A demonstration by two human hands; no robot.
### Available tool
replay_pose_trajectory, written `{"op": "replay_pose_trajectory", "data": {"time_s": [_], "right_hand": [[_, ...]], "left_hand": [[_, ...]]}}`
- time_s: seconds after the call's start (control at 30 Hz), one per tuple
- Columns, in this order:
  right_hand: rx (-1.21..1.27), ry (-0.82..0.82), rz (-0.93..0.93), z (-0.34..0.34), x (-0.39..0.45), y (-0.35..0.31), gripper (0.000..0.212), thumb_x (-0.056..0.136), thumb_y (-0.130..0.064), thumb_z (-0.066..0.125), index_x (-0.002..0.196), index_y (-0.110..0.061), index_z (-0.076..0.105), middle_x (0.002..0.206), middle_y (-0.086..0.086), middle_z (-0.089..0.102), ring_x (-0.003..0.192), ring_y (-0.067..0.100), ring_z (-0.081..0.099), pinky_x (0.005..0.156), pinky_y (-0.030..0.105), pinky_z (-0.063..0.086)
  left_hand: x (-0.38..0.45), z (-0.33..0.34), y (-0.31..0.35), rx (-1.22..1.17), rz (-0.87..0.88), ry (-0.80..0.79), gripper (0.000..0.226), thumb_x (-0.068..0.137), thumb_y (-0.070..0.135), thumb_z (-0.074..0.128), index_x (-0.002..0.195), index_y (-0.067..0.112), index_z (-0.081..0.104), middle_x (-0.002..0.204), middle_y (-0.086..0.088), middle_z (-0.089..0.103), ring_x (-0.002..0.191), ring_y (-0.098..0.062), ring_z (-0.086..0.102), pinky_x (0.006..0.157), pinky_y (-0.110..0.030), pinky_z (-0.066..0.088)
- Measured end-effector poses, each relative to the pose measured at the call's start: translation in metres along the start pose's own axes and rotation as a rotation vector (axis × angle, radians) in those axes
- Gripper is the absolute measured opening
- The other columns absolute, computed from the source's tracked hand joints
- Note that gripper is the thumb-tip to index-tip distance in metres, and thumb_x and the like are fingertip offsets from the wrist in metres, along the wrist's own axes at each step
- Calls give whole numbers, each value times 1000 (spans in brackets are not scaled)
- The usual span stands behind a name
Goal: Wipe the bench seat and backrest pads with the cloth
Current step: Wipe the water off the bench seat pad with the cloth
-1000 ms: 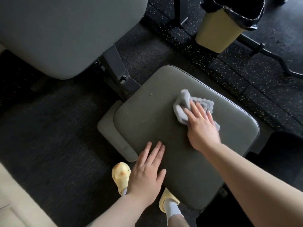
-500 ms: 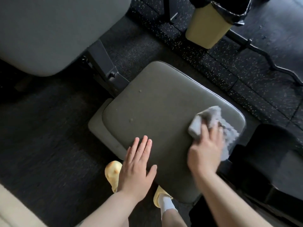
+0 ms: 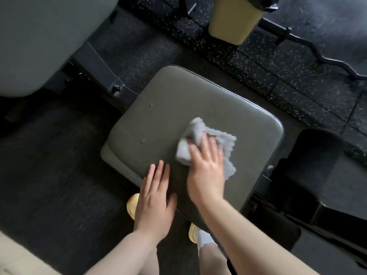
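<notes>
The grey-green seat pad [image 3: 178, 100] fills the middle of the view. A crumpled grey cloth [image 3: 200, 133] lies on its near-right part, pressed flat under my right hand [image 3: 206, 175], whose fingers cover the cloth's near side. My left hand [image 3: 154, 197] rests palm-down, fingers spread, on the pad's near edge just left of the right hand and holds nothing. Two small specks [image 3: 151, 105] show on the pad's left part. The grey backrest pad [image 3: 43, 36] stands at the upper left, joined by a dark metal frame [image 3: 103, 76].
A beige bin [image 3: 234, 22] with a black liner stands beyond the seat on speckled rubber flooring. A curved barbell [image 3: 309, 48] lies at the upper right. A dark padded piece of equipment [image 3: 321, 175] sits close on the right. My yellow slippers [image 3: 132, 205] are under the seat's near edge.
My right hand swept the cloth from the pad's middle to its right edge, then back left toward the middle. The left hand stayed on the near edge.
</notes>
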State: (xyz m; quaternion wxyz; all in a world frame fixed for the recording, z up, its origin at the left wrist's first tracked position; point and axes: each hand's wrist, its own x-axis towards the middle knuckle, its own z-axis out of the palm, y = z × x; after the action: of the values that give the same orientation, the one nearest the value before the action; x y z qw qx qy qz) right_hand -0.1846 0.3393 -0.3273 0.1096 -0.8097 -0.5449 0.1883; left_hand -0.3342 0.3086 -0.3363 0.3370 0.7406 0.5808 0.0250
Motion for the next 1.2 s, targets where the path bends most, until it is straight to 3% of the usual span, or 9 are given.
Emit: {"op": "replay_pose_trajectory", "data": {"time_s": [0.13,0.27,0.37,0.43,0.5,0.6,0.8,1.0,1.2], "right_hand": [[95,-370,-351,-23,-33,14,51,87,-15,39,134,-32,52,155,-7,30,147,14,15,120,35,11],[655,-704,47,-117,-6,41,32,75,-17,50,100,-27,67,101,-6,70,101,4,59,96,34,47],[686,-745,176,-155,27,60,28,67,-17,56,93,-19,66,86,8,67,81,10,60,81,35,49],[352,-621,190,-150,45,73,28,71,-13,60,95,-28,64,92,-1,69,93,16,63,88,40,49],[23,-253,147,-135,49,77,46,77,-6,61,114,-34,60,118,-8,64,114,18,56,96,33,44],[62,141,84,-110,20,65,34,83,-15,61,117,-20,64,127,2,61,123,26,51,102,39,40],[-185,-115,128,-32,-39,42,56,94,-45,35,148,-30,35,159,2,23,148,25,12,114,51,20],[-286,-317,-452,-40,-73,68,54,90,-43,44,143,-33,43,155,-4,32,146,19,23,110,49,29],[-166,-130,119,-12,5,8,52,100,-42,32,151,-33,24,162,0,9,149,23,-1,117,47,4]], "left_hand": [[0,-4,-3,-76,0,9,67,90,29,50,151,23,22,158,12,14,148,-7,0,117,-31,12],[1,-10,0,-19,21,-25,67,89,39,31,153,23,17,160,14,4,147,-4,-7,118,-23,0],[1,-9,8,-45,-38,-20,69,87,36,30,153,28,12,158,20,-5,144,2,-15,116,-17,-8],[1,-8,10,-42,-51,-16,69,88,34,32,153,28,10,157,20,-6,143,3,-17,116,-17,-8],[2,-8,10,-38,-54,-11,67,91,30,39,153,27,12,158,18,-4,143,2,-16,117,-20,-5],[1,-7,10,-31,-61,-2,69,94,19,52,153,24,17,159,15,2,145,0,-12,119,-25,0],[4,-4,18,-157,-71,66,61,90,25,39,149,26,28,159,13,13,146,-1,1,119,-25,7],[7,-6,9,-124,-39,44,57,95,40,22,150,28,28,158,17,11,145,2,-2,120,-27,8],[5,-7,4,-106,14,21,58,96,46,16,150,26,24,159,15,8,145,1,-5,118,-21,2]]}}
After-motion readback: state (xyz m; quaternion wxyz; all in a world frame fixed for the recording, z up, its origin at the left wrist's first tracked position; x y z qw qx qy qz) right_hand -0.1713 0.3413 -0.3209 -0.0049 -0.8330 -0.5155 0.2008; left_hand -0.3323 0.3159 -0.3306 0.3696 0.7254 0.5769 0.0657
